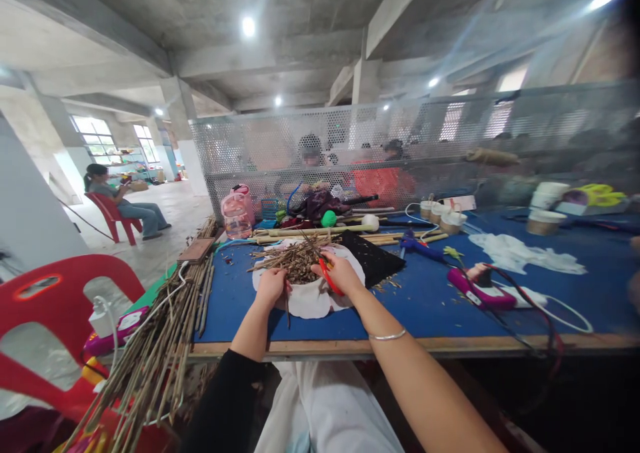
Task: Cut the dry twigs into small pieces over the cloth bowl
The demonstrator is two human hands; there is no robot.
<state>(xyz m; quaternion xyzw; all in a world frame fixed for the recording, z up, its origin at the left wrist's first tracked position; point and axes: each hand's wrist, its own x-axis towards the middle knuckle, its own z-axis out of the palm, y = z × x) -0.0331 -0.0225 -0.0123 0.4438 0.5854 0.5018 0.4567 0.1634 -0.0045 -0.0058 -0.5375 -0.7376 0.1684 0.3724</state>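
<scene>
My right hand (344, 273) is closed on a pair of scissors (329, 278) with red handles, the blades pointing up and away over a heap of short cut twigs (299, 266). To its left, my left hand (271, 286) pinches a thin brown twig (289, 312) whose lower end hangs below the fingers. The heap lies in a white cloth-like holder (313, 306) with a wavy rim, on the blue tabletop (230, 320). Both hands are at the near side of the holder. Whether the blades touch any twig is too small to tell.
Long sticks (160, 346) hang over the table's left edge beside a red chair (115, 273). Black cloth (367, 256) lies right of the heap; a purple power strip (483, 293) with cables is farther right. A mesh partition (280, 133) stands behind. A person (120, 193) sits far left.
</scene>
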